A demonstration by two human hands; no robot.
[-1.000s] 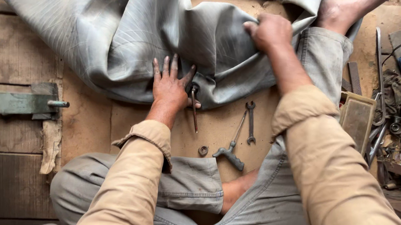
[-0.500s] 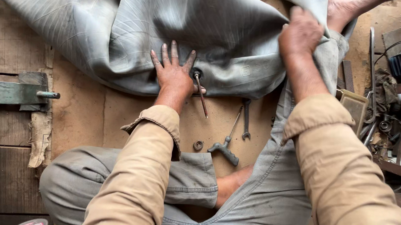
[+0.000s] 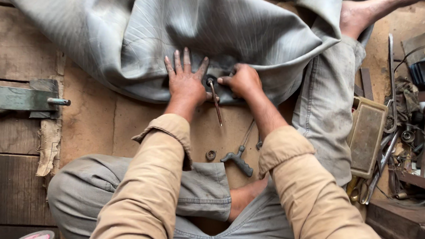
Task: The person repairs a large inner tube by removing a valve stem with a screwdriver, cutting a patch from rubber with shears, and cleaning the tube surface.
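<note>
Head view, looking down at my two hands on a big grey rubber sheet (image 3: 144, 30) spread over the wooden floor (image 3: 24, 36). It looks like a flattened inner tube; I cannot tell for sure.

Left hand (image 3: 185, 82): flat, palm down, fingers spread apart and pointing away from me, pressing the near edge of the rubber sheet. Nothing clamped in this grip.

Right hand (image 3: 242, 80): just beside the left hand, fingers curled together at a small dark round fitting (image 3: 210, 81) on the sheet. The fitting sits between the two hands, touching or nearly touching both. Whether the right grip is pinched on the fitting or on the thin metal rod (image 3: 216, 102), I cannot tell; the fingertips hide the contact.

The thin metal rod runs from the fitting toward me, slanting out below the right hand, off the sheet edge onto the floor.

Nearer to me than both hands, on the floor: a small metal ring (image 3: 210, 155) below the left wrist, a dark-handled tool (image 3: 238, 159) below the right wrist, next to the ring but apart from it.

Right of the right hand, well apart: a flat rectangular tin (image 3: 366, 135), then a cluttered pile of metal tools (image 3: 395, 142).

Left of the left hand, well apart: a grey metal bar (image 3: 14, 98) on the planks.
</note>
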